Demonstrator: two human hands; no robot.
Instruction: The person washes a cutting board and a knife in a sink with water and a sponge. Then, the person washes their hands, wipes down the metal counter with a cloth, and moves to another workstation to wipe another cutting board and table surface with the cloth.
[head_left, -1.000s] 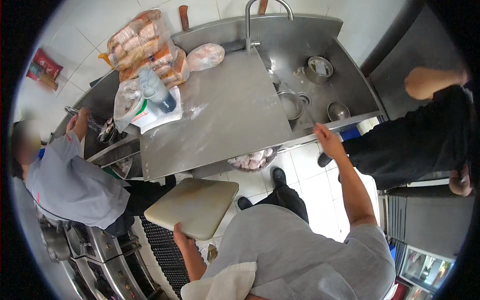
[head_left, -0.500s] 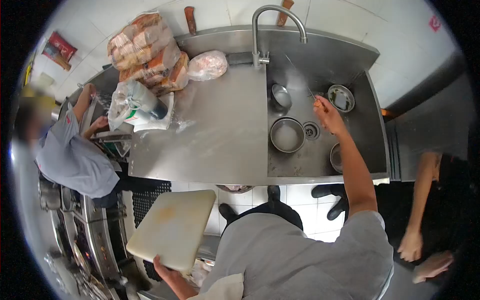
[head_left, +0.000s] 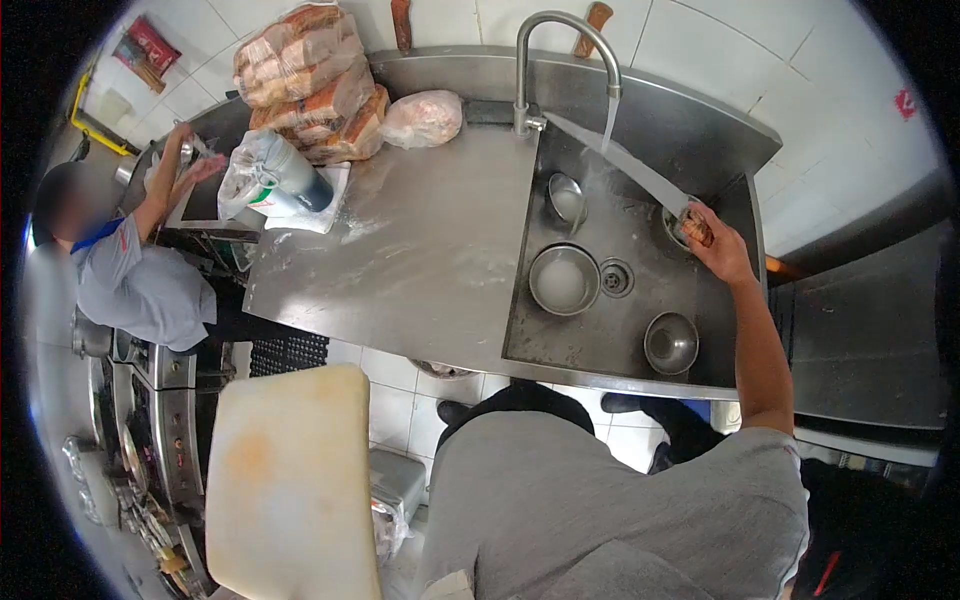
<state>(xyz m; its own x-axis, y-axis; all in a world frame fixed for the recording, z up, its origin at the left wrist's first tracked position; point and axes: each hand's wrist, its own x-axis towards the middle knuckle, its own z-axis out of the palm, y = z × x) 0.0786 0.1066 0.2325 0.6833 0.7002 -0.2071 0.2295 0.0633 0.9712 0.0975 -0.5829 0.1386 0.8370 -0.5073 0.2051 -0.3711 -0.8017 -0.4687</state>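
My right hand (head_left: 722, 245) is closed round the brown handle of a large knife (head_left: 635, 175) above the sink. Its broad blade slants up and left, and water from the faucet (head_left: 570, 20) runs down onto or just by it. A metal bowl (head_left: 672, 236) lies partly hidden behind the handle and hand. At lower left a thick white cutting board (head_left: 290, 480) with an orange stain is held up beside my body. My left hand does not show; the board or the frame edge hides it.
The sink (head_left: 640, 300) also holds a bowl of whitish liquid (head_left: 565, 278), a smaller bowl (head_left: 566, 200) and another bowl (head_left: 670, 342). Wrapped meat slabs (head_left: 310, 80) and a bagged container (head_left: 285, 180) stand on the steel counter (head_left: 420, 240). A co-worker (head_left: 150, 270) works at left.
Water now runs from the faucet. The knife has turned its flat side into view beneath it. The cutting board has moved down and left, and my left hand has gone from view.
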